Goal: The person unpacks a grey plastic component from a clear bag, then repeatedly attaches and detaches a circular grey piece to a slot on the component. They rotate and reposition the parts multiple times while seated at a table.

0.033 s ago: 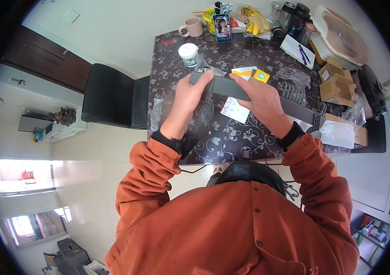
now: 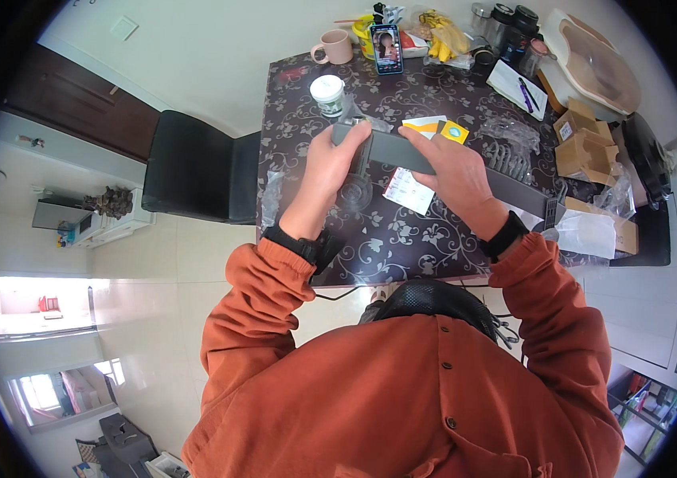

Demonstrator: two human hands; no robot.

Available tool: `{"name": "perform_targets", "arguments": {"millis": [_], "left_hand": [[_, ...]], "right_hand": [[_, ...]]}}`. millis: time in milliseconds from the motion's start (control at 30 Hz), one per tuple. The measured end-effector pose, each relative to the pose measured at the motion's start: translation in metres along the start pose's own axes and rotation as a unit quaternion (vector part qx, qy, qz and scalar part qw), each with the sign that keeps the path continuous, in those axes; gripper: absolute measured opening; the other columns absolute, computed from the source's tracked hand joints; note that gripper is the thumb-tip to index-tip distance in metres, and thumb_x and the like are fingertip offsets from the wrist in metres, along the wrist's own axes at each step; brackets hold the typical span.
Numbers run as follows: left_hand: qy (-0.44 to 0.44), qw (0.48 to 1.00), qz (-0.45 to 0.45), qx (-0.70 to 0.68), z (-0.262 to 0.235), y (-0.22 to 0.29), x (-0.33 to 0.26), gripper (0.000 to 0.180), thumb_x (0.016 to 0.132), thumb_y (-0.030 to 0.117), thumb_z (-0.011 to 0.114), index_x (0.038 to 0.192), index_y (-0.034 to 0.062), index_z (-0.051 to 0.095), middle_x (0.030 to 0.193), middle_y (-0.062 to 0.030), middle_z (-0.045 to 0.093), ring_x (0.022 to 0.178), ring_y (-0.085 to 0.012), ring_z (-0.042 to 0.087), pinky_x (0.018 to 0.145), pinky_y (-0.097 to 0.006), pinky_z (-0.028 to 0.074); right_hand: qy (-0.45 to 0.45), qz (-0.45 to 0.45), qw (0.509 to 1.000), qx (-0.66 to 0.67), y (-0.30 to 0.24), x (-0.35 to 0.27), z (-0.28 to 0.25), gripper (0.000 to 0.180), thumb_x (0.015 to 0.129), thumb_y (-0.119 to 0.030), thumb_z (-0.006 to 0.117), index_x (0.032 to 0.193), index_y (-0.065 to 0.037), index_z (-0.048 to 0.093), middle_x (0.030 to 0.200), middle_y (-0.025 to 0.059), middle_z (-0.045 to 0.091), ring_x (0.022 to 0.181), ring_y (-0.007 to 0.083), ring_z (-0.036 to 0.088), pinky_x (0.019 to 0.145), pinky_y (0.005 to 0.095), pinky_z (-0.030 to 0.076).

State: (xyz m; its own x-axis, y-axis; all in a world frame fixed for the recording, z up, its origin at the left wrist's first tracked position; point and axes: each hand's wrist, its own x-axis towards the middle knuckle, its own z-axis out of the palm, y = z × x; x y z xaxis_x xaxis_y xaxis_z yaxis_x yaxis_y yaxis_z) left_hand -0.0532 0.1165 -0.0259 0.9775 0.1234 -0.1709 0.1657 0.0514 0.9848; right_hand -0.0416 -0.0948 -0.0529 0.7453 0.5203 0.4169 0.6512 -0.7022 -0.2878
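Note:
A long, narrow grey bar-shaped piece [image 2: 393, 150] is held slantwise above the table, its slotted end down at the right. My left hand [image 2: 330, 163] is closed round its left end, thumb on top. My right hand [image 2: 459, 174] grips it near the middle from above and covers part of it. A clear round plastic item [image 2: 354, 193] is beneath my left hand. Below the bar lies a white printed sheet [image 2: 408, 191], and just beyond it a yellow-and-white card [image 2: 454, 131]. Several grey curved hook-like parts [image 2: 507, 162] lie to the right of my right hand.
A white-lidded tub [image 2: 327, 95], a pink mug [image 2: 334, 48] and an upright phone [image 2: 387, 49] stand along the back. Bananas [image 2: 440, 40], dark jars [image 2: 518, 28] and a notebook [image 2: 514, 89] are farther right. Opened cardboard boxes [image 2: 584, 147] fill the right edge. A black chair [image 2: 195, 167] stands left.

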Motion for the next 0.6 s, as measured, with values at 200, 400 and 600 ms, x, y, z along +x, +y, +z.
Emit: {"name": "perform_targets", "arguments": {"millis": [200,400,600], "left_hand": [[-0.026,0.999,-0.002,-0.035,-0.001,-0.006,0.011,0.032,0.087,0.02,0.066,0.106,-0.0038,0.055,0.088,-0.0067,0.062,0.075,-0.0108,0.059,0.064,-0.025,0.048],[-0.082,0.996,0.019,-0.009,-0.009,-0.014,0.007,0.038,0.089,0.03,0.068,0.109,0.0014,0.053,0.091,-0.0038,0.06,0.079,-0.0083,0.058,0.069,-0.022,0.047],[-0.089,0.994,0.057,0.036,-0.012,-0.022,-0.026,0.045,0.088,0.031,0.069,0.115,-0.0021,0.055,0.097,-0.0057,0.062,0.08,-0.0082,0.058,0.064,-0.021,0.047]], "right_hand": [[-0.007,0.007,0.999,0.046,0.005,-0.001,0.006,0.067,0.076,-0.026,0.072,0.138,-0.025,0.045,0.085,0.0066,0.057,0.08,0.0246,0.061,0.067,0.0366,0.049],[-0.006,0.043,0.996,0.075,0.008,-0.005,0.007,0.068,0.078,-0.025,0.071,0.14,-0.028,0.043,0.085,0.0073,0.059,0.079,0.0254,0.062,0.068,0.0357,0.05],[0.041,0.084,0.988,0.121,0.013,-0.005,0.0,0.066,0.08,-0.024,0.07,0.14,-0.028,0.043,0.087,0.0091,0.062,0.078,0.0276,0.063,0.069,0.0354,0.051]]}}
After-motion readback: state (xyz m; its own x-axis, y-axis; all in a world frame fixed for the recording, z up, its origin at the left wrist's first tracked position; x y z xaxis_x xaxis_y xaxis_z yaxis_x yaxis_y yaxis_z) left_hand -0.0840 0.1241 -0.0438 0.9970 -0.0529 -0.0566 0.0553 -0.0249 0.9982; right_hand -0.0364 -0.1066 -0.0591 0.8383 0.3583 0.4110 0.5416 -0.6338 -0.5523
